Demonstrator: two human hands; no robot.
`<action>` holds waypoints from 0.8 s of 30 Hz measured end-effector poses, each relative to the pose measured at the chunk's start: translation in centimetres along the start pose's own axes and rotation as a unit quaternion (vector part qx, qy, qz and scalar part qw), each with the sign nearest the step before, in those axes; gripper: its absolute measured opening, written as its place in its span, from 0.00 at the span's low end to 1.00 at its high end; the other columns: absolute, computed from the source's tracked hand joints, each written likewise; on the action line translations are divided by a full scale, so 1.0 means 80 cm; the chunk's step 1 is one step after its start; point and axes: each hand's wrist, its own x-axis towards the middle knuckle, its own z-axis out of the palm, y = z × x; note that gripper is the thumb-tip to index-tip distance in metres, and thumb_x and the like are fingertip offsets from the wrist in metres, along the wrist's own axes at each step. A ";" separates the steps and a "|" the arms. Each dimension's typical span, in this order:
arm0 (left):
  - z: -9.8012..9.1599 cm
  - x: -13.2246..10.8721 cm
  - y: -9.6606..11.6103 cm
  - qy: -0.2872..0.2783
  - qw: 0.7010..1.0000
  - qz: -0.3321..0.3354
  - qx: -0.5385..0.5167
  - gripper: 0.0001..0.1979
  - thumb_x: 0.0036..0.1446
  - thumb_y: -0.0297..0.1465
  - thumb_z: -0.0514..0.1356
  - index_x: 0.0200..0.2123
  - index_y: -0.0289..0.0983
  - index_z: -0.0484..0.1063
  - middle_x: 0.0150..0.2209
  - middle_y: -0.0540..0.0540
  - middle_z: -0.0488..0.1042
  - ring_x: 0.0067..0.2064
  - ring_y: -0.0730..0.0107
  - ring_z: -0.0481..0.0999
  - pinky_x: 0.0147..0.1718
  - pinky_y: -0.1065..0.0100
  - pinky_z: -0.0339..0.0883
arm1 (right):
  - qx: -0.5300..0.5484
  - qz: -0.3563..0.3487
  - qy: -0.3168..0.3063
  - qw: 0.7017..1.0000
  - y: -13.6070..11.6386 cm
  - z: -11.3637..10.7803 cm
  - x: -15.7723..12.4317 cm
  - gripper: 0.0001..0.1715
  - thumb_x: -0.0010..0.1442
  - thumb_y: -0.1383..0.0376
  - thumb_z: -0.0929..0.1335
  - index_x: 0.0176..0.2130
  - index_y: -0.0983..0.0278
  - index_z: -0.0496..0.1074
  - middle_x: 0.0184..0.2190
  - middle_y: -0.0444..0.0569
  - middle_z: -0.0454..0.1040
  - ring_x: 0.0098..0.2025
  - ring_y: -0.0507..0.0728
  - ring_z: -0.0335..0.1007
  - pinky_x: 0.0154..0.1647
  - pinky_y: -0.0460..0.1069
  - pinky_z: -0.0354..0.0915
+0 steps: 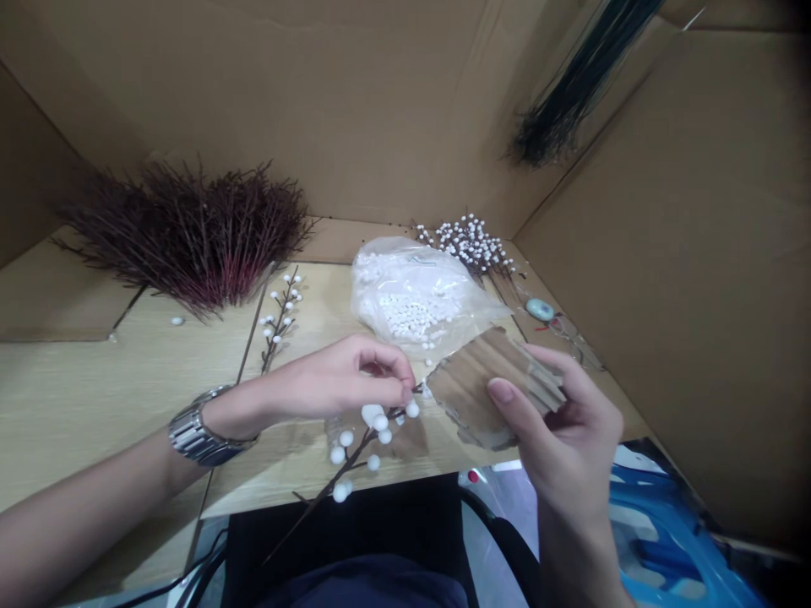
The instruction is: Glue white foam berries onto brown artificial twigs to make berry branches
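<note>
My left hand (361, 376), with a metal watch on the wrist, pinches a brown artificial berry branch (355, 460) near its tip. White round berries sit along the twigs, and the bare stem hangs down toward my lap. In my right hand (563, 431) is a torn piece of cardboard (481, 384), held between thumb and fingers. The cardboard's left edge is close to the branch tip; whether they touch I cannot tell. Just behind both hands lies a clear plastic bag (418, 295) of white berries.
A big bundle of bare brown branches (209, 228) lies at the back left, near a berried branch (282, 317). Several finished-looking berry sprigs (472, 241) are piled behind the bag. A light blue oval object (540, 309) sits right. Cardboard walls (355, 110) enclose the table; dark wires (583, 84) hang upper right.
</note>
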 end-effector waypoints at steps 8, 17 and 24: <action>0.001 0.000 0.000 0.000 1.000 0.005 -0.001 0.07 0.60 0.25 0.63 0.29 0.38 0.78 0.28 0.56 0.75 0.30 0.77 0.71 0.30 0.74 0.61 | 0.002 0.000 0.002 1.000 -0.002 0.003 0.002 0.14 0.58 0.66 0.76 0.45 0.56 0.79 0.32 0.42 0.80 0.27 0.51 0.74 0.25 0.43 0.71; 0.001 -0.001 0.001 0.001 1.000 0.004 0.004 0.07 0.59 0.25 0.63 0.29 0.38 0.77 0.27 0.55 0.74 0.29 0.77 0.71 0.29 0.75 0.61 | -0.025 -0.008 0.015 1.000 -0.006 0.002 0.007 0.13 0.57 0.63 0.76 0.44 0.59 0.79 0.31 0.43 0.79 0.27 0.52 0.73 0.24 0.45 0.71; 0.003 -0.001 0.005 0.015 1.000 -0.005 0.024 0.05 0.56 0.25 0.64 0.28 0.38 0.77 0.27 0.54 0.75 0.30 0.74 0.72 0.30 0.72 0.63 | -0.027 0.008 0.021 0.999 -0.009 0.003 0.009 0.14 0.58 0.61 0.76 0.45 0.58 0.79 0.34 0.45 0.80 0.29 0.54 0.76 0.26 0.48 0.73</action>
